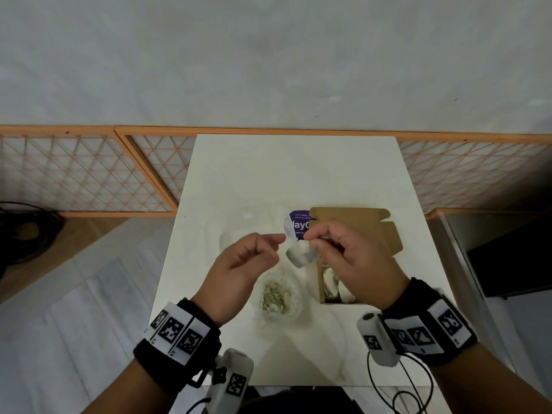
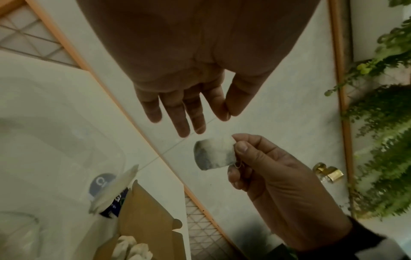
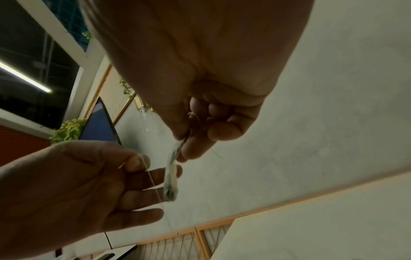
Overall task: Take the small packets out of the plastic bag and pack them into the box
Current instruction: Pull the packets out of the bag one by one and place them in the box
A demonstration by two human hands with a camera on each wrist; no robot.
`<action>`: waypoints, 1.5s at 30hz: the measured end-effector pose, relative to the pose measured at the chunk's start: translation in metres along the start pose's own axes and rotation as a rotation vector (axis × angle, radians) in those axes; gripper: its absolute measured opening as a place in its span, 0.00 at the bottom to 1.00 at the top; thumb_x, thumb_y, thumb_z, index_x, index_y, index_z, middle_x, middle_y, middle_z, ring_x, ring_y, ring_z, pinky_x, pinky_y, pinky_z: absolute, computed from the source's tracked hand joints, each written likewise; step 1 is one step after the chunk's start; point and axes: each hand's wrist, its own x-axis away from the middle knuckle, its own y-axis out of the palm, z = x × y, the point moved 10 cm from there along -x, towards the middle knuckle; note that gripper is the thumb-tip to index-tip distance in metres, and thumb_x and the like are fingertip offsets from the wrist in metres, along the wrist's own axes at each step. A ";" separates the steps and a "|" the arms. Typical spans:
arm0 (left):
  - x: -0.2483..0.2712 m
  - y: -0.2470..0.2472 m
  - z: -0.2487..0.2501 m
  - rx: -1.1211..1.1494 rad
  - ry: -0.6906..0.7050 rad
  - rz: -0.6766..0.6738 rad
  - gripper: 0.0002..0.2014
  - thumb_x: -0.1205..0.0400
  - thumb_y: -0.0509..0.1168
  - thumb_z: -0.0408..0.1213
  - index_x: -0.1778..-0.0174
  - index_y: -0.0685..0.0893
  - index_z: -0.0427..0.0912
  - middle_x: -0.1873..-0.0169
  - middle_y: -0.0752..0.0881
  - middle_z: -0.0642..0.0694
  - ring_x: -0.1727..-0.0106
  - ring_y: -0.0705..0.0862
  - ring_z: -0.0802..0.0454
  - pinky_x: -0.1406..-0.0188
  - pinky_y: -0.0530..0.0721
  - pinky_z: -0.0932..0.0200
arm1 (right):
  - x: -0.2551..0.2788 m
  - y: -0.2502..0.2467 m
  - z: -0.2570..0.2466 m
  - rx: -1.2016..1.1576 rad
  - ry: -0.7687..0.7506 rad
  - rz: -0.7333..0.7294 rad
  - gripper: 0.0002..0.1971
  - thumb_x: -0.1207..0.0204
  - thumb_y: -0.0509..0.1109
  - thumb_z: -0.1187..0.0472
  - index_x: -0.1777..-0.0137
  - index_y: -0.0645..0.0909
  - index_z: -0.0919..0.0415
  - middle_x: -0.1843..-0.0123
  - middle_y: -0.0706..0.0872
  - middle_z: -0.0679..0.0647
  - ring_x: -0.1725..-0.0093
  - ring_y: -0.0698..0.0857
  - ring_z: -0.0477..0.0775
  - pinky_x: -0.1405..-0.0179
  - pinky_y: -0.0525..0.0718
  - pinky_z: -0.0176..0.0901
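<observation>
A small white packet (image 1: 300,253) hangs above the table, pinched at its top corner by my right hand (image 1: 310,239). The left wrist view shows the packet (image 2: 213,153) flat on; in the right wrist view the packet (image 3: 171,179) is edge on. My left hand (image 1: 279,239) is just left of it, thumb and forefinger pinching a thin string (image 3: 151,177) that runs down past the packet. The clear plastic bag (image 1: 277,297) with several packets lies below my hands. Under my right hand the brown cardboard box (image 1: 321,282) stands open with white packets (image 1: 331,282) inside.
The box's lid (image 1: 358,231) lies folded back behind it. A purple-labelled pouch (image 1: 298,224) lies behind my hands, beside a clear plastic container (image 2: 66,140). All rest on a white table (image 1: 268,174). An orange lattice fence (image 1: 89,174) runs behind it.
</observation>
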 end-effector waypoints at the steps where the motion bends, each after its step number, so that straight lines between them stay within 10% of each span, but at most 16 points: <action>1: -0.001 0.002 0.005 0.018 0.016 0.001 0.07 0.12 0.65 0.27 0.55 0.82 0.28 0.40 0.93 0.47 0.35 0.89 0.52 0.36 0.82 0.62 | -0.001 0.000 -0.004 0.016 -0.016 -0.019 0.07 0.12 0.68 0.60 0.40 0.86 0.51 0.55 0.91 0.41 0.59 0.89 0.51 0.57 0.88 0.56; 7: -0.007 0.010 0.024 -0.066 0.144 0.043 0.09 0.08 0.62 0.36 0.51 0.80 0.35 0.56 0.92 0.45 0.54 0.90 0.47 0.45 0.87 0.52 | -0.004 -0.001 -0.028 0.059 -0.105 -0.071 0.06 0.13 0.70 0.63 0.43 0.88 0.53 0.61 0.86 0.27 0.62 0.87 0.46 0.61 0.85 0.42; 17: -0.009 0.023 0.038 -0.216 0.206 -0.059 0.07 0.17 0.73 0.50 0.53 0.92 0.51 0.65 0.78 0.25 0.67 0.71 0.35 0.65 0.74 0.49 | -0.007 -0.013 -0.048 0.072 -0.144 -0.046 0.06 0.13 0.72 0.62 0.44 0.89 0.51 0.63 0.87 0.42 0.65 0.87 0.52 0.64 0.86 0.54; 23: -0.012 0.017 0.051 -0.137 0.276 0.015 0.04 0.19 0.77 0.43 0.57 0.94 0.49 0.72 0.72 0.41 0.69 0.70 0.54 0.64 0.72 0.62 | -0.009 -0.026 -0.057 0.248 -0.171 -0.018 0.07 0.12 0.68 0.51 0.44 0.88 0.46 0.64 0.88 0.43 0.64 0.86 0.47 0.65 0.83 0.47; 30: -0.012 0.020 0.051 -0.024 0.224 0.012 0.09 0.20 0.75 0.43 0.54 0.93 0.40 0.60 0.93 0.36 0.63 0.88 0.41 0.63 0.83 0.57 | -0.014 -0.044 -0.058 0.233 -0.125 0.059 0.09 0.14 0.68 0.43 0.50 0.84 0.45 0.66 0.88 0.37 0.64 0.89 0.44 0.64 0.87 0.52; 33: -0.011 0.021 0.053 -0.033 0.222 0.016 0.08 0.20 0.76 0.43 0.55 0.93 0.42 0.68 0.86 0.32 0.67 0.77 0.34 0.65 0.77 0.57 | -0.015 -0.040 -0.061 0.200 -0.124 0.007 0.09 0.14 0.68 0.44 0.51 0.83 0.45 0.67 0.87 0.39 0.65 0.88 0.47 0.65 0.87 0.54; 36: -0.010 0.022 0.054 -0.069 0.201 0.025 0.04 0.18 0.76 0.39 0.55 0.93 0.42 0.75 0.77 0.45 0.72 0.71 0.53 0.76 0.75 0.63 | -0.016 -0.035 -0.063 0.154 -0.121 -0.032 0.08 0.13 0.69 0.45 0.51 0.83 0.46 0.67 0.87 0.42 0.64 0.89 0.50 0.64 0.88 0.55; 45: -0.006 0.032 0.053 -0.046 0.180 -0.091 0.13 0.18 0.76 0.47 0.54 0.92 0.39 0.55 0.86 0.18 0.54 0.84 0.21 0.47 0.83 0.28 | -0.036 -0.056 -0.043 -0.042 0.010 0.140 0.05 0.15 0.74 0.59 0.54 0.85 0.55 0.67 0.90 0.50 0.66 0.88 0.48 0.60 0.87 0.40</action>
